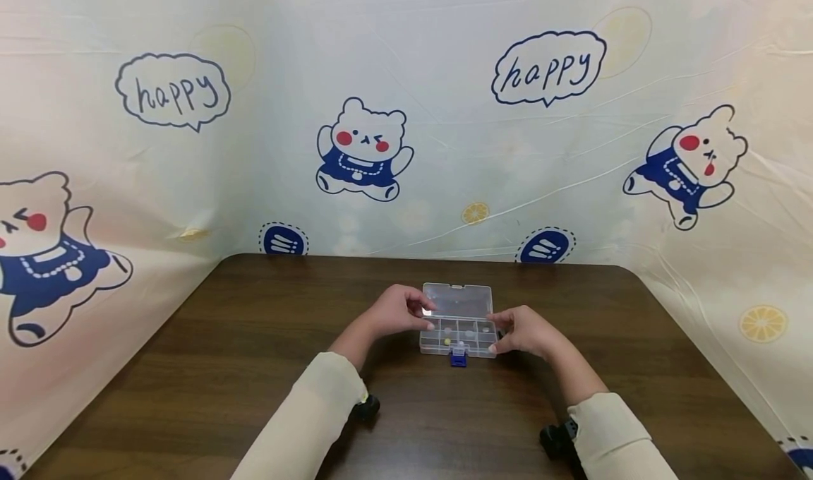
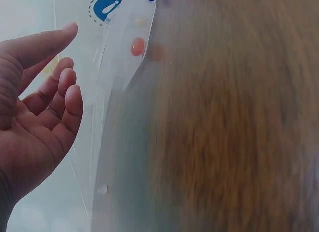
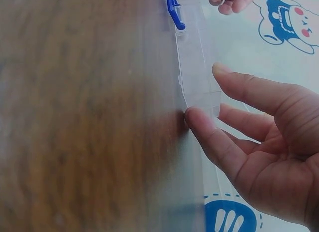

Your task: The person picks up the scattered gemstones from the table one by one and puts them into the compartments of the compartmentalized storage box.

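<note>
A clear plastic compartment box (image 1: 432, 349) lies on the table with its lid (image 1: 457, 300) raised at the back and a blue latch (image 1: 458, 358) at the front. Small pieces sit in its compartments, among them a yellow one (image 1: 447, 342). A reddish piece (image 2: 138, 46) shows through the wall in the left wrist view. My left hand (image 1: 400, 309) is at the box's left end, fingers loosely curved and thumb apart, with nothing between them. At the opposite end, my right hand (image 1: 524, 330) holds the box by its right side, a fingertip against the corner in the right wrist view.
The brown wooden table (image 1: 267, 339) extends around the box. Behind it hangs a pale curtain (image 1: 444, 63) printed with bears and "happy" bubbles. A dark wrist device (image 1: 365, 408) is at the left sleeve and another (image 1: 555, 439) at the right.
</note>
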`<state>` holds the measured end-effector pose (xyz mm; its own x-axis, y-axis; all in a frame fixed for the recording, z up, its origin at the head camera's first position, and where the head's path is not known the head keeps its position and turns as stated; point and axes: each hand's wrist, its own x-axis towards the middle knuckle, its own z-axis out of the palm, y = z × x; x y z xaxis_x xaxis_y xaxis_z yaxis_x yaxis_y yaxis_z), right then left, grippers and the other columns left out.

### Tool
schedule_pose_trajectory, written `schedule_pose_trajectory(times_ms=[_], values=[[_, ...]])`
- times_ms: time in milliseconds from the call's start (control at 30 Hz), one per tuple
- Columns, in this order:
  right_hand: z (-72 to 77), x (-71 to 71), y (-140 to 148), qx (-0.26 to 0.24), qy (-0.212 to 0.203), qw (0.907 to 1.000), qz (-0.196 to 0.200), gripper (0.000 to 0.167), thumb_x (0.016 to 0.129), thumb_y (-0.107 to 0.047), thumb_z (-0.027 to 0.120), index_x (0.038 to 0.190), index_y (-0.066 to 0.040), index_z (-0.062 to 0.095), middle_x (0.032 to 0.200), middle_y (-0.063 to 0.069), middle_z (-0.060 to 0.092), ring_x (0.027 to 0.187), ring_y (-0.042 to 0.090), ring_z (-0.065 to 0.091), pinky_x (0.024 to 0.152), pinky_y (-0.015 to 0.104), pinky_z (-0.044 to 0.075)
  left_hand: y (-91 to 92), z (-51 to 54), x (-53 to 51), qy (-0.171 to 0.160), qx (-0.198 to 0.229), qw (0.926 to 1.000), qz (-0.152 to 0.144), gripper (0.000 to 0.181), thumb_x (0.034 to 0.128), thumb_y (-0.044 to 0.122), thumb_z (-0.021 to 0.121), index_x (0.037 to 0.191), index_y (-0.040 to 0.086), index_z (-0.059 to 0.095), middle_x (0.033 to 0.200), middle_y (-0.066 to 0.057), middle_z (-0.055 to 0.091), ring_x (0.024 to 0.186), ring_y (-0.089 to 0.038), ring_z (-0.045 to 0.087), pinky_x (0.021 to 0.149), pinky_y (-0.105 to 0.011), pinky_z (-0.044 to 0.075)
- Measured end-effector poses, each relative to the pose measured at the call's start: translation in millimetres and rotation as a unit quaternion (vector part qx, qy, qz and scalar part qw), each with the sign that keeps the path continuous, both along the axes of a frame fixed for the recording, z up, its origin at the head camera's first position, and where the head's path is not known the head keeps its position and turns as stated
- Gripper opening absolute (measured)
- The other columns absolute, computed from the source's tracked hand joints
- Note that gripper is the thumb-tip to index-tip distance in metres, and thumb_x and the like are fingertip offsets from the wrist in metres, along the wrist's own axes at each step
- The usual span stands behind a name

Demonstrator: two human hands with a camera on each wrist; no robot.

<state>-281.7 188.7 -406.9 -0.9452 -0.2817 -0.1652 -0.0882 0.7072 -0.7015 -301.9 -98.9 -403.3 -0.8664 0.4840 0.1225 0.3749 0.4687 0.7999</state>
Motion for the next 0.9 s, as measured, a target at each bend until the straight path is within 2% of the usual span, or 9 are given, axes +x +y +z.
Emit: schedule_pose_trajectory(times_ms=[133, 333, 467, 633, 900], values=[[0.2, 0.7, -0.5, -0.001, -0.001, 1.0, 0.001, 0.064, 0.07, -0.013, 0.088, 0.128, -0.005, 0.064, 0.125, 0.019, 0.063, 0.113, 0.028, 0.058, 0.099, 0.05, 0.043, -6.0, 0.8, 1.9, 0.002, 0.0, 0.9998, 0.018, 0.028, 0.0769, 0.01, 0.083, 0.101, 0.001, 0.073, 0.094, -0.013, 0.068, 0.079, -0.016, 0.059, 0.072, -0.03, 0.052], [0.6, 0.5, -0.4, -0.001, -0.005, 1.0, -0.003, 0.064, 0.07, -0.014, 0.088, 0.128, -0.005, 0.064, 0.125, 0.019, 0.062, 0.112, 0.028, 0.058, 0.099, 0.05, 0.043, -15.5, -0.8, 1.3, 0.006, -0.009, 0.9985, 0.053, 0.028, 0.0755, 0.011, 0.085, 0.1, 0.005, 0.074, 0.091, -0.003, 0.067, 0.081, -0.018, 0.059, 0.072, -0.031, 0.052], [1.2, 0.9, -0.7, -0.001, -0.005, 1.0, -0.003, 0.063, 0.07, -0.014, 0.088, 0.128, -0.006, 0.064, 0.126, 0.019, 0.062, 0.11, 0.027, 0.058, 0.099, 0.051, 0.043, -23.1, -2.8, 0.9, 0.004, -0.016, 0.9972, 0.073, 0.026, 0.0763, 0.012, 0.084, 0.1, 0.008, 0.075, 0.095, -0.009, 0.066, 0.083, -0.02, 0.057, 0.073, -0.033, 0.051], [0.7, 1.6, -1.3, 0.0, -0.007, 1.0, 0.0, 0.063, 0.07, -0.015, 0.088, 0.128, -0.006, 0.064, 0.126, 0.019, 0.062, 0.111, 0.027, 0.058, 0.1, 0.051, 0.042, -34.3, -5.5, 0.1, 0.001, -0.018, 0.9965, 0.082, 0.027, 0.0771, 0.01, 0.083, 0.102, 0.005, 0.075, 0.1, -0.016, 0.066, 0.084, -0.021, 0.057, 0.075, -0.034, 0.05], [2.6, 1.9, -0.7, 0.002, 0.001, 1.0, 0.006, 0.063, 0.071, -0.015, 0.088, 0.128, -0.005, 0.064, 0.125, 0.019, 0.062, 0.109, 0.027, 0.058, 0.099, 0.051, 0.043, -51.1, -7.4, -4.2, 0.002, -0.019, 0.9947, 0.101, 0.028, 0.0773, 0.008, 0.083, 0.104, 0.006, 0.074, 0.089, -0.008, 0.063, 0.082, -0.021, 0.054, 0.07, -0.033, 0.049]])
